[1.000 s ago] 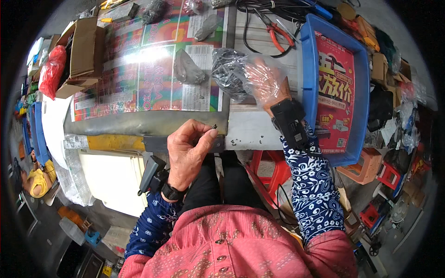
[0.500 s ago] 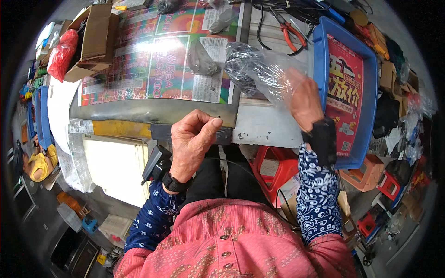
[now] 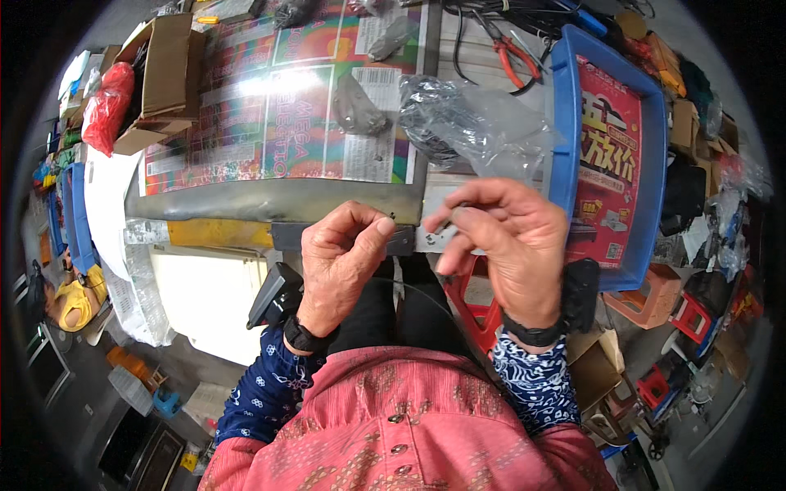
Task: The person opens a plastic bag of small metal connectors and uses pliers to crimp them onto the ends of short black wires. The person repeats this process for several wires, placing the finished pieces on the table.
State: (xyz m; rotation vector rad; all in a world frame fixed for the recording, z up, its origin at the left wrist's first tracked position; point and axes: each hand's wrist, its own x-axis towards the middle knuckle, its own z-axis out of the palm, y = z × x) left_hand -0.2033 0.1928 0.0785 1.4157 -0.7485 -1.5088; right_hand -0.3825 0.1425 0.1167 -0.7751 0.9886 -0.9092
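Where the right hand (image 3: 508,241) was in the mouth of the clear plastic bag (image 3: 508,123) a second ago, it has now come away and hangs near the left hand (image 3: 348,254), by the front edge of the bench (image 3: 278,195). That suggests the reach into the bag is over and the work now lies between the two hands. The left thumb and forefinger are pinched together, with a tiny dark piece (image 3: 393,215) just showing at their tips; the right fingers are half curled and blurred, and whether they grip anything small I cannot tell. Lying slack on the bench just beside the blue tray (image 3: 565,106), the clear bag has dark contents bunched at its left end. Inside the tray lies a red printed sheet (image 3: 610,131). Further left, a smaller bag (image 3: 356,110) with greyish contents rests on a colourful sheet (image 3: 246,151), and an open cardboard box (image 3: 170,74) stands beside a red bag (image 3: 109,106); the box's contents are too dark to tell.
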